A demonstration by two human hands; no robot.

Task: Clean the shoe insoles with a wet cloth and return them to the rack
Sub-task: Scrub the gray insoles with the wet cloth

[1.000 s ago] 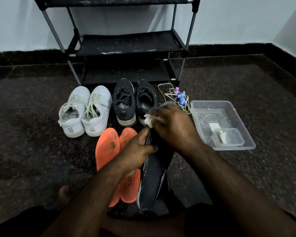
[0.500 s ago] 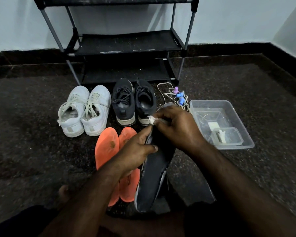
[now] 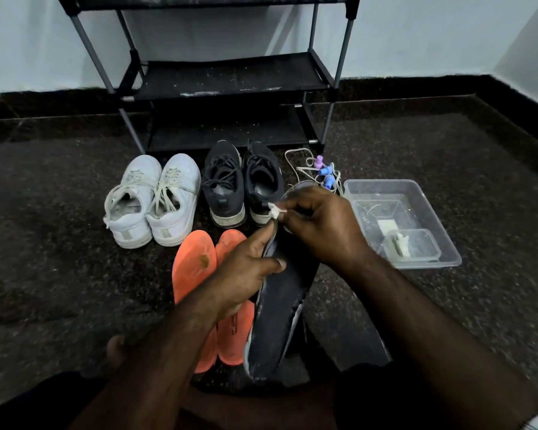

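**Insole cleaning, floor station: item list**

Moved since earlier frame: right hand (image 3: 320,225) and its small white wet cloth (image 3: 275,210) have shifted from the insole's face to its upper left edge.

1. Dark grey foam insole (image 3: 277,318): held tilted above the floor, left hand (image 3: 246,274) clamped round its left edge, thumb across the face.
2. Cloth: pinched in the right hand's fingertips, touching the insole's rim.
3. Pair of orange insoles (image 3: 196,268): flat on the dark speckled floor (image 3: 59,274), partly under the left hand.
4. White lace-up sneakers (image 3: 151,200) and black sneakers (image 3: 241,184): side by side before the black metal shoe rack (image 3: 230,76).
5. Clear plastic tub (image 3: 416,193): right of the hands.
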